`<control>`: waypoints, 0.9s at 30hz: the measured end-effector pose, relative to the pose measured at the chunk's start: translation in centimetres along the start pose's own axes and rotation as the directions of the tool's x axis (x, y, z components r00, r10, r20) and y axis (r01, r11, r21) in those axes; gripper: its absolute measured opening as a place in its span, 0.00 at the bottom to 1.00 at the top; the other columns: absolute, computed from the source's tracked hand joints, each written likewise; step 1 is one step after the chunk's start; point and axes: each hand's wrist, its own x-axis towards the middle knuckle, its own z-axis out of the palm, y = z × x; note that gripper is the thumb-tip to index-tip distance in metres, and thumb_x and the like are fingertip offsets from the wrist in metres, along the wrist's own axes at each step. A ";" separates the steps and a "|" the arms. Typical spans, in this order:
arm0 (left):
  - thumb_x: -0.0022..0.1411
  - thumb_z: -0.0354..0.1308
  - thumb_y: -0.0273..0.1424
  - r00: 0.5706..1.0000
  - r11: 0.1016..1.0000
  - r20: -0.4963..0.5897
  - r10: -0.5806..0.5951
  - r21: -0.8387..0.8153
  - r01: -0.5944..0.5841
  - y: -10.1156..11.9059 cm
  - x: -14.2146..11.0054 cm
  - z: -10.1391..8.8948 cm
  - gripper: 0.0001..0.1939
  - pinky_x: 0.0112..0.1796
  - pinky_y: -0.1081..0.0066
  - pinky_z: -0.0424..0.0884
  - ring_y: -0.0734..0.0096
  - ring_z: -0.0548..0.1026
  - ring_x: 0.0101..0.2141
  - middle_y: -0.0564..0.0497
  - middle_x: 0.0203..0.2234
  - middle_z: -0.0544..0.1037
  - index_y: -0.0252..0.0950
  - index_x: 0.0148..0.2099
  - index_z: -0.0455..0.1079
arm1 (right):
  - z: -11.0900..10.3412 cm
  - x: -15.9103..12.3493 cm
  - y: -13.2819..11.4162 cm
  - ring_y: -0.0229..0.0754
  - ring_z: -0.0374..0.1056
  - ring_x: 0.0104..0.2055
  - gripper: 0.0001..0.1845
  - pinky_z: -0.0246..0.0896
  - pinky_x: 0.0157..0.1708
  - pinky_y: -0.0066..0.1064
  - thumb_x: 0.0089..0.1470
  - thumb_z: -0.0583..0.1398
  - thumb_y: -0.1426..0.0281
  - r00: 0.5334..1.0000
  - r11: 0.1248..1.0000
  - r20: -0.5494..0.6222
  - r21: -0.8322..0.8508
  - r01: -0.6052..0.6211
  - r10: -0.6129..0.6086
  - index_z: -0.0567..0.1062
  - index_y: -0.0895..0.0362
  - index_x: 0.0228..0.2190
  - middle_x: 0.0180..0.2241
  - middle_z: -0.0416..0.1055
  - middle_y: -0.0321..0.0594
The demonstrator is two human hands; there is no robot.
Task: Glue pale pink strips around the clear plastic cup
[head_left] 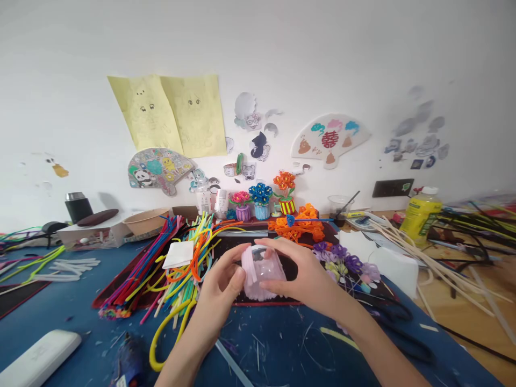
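Both my hands hold a small clear plastic cup (264, 267) with pale pink pipe cleaner wound around its side, above the blue table mat. My left hand (220, 290) grips its left side, thumb and fingers closed on the pink wrapping. My right hand (304, 271) curls over the top and right side, fingers closed on the cup. Just left of my hands lies a heap of coloured pipe cleaners (169, 269). A bunch of purple pipe-cleaner flowers (346, 263) lies to the right.
Three small pots of pipe-cleaner flowers (262, 201) stand by the wall, with orange pipe-cleaner pieces (300, 228) in front. A glue gun (131, 363) and a white case (38, 357) lie near the front edge. A yellow bottle (421, 212) and pale sticks (439, 269) are on the right.
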 end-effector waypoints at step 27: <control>0.56 0.66 0.25 0.801 0.719 0.176 0.572 0.363 -0.593 1.0 -0.2 -1.0 0.03 0.28 0.76 0.71 0.74 0.72 0.31 0.51 0.32 0.71 0.39 0.33 0.78 | -0.4 -0.2 0.7 0.41 0.65 0.39 0.34 0.69 0.41 0.36 0.44 0.71 0.62 0.997 0.984 0.069 0.175 0.034 -0.047 0.73 0.49 0.54 0.36 0.66 0.37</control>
